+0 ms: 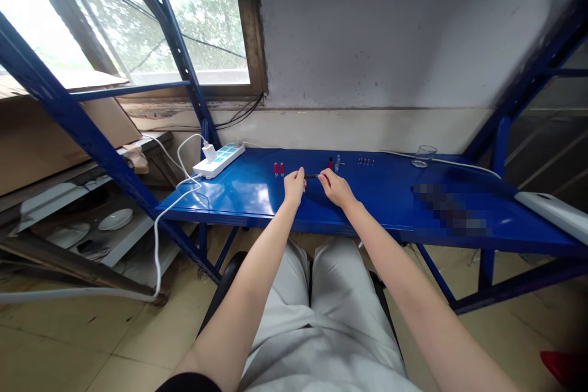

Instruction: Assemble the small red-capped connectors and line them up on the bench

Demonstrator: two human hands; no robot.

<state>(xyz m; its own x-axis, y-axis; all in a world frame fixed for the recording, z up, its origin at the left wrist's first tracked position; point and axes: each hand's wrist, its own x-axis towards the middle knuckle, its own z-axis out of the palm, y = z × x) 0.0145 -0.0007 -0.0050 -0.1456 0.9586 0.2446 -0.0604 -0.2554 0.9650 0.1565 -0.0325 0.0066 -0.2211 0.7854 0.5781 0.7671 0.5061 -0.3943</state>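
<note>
Stick (pixel 312 176) — thin and dark — has its ends pinched by the left hand (pixel 294 186) and the right hand (pixel 337 188). Two red tubes (pixel 282 168) sit to the left on the blue table (pixel 381 193).

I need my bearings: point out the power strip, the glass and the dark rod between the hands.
Power strip (pixel 225 158): head view, its top face.
Glass (pixel 422 158): head view, its side wall.
Dark rod (pixel 311 176): head view, its exposed middle.
</note>
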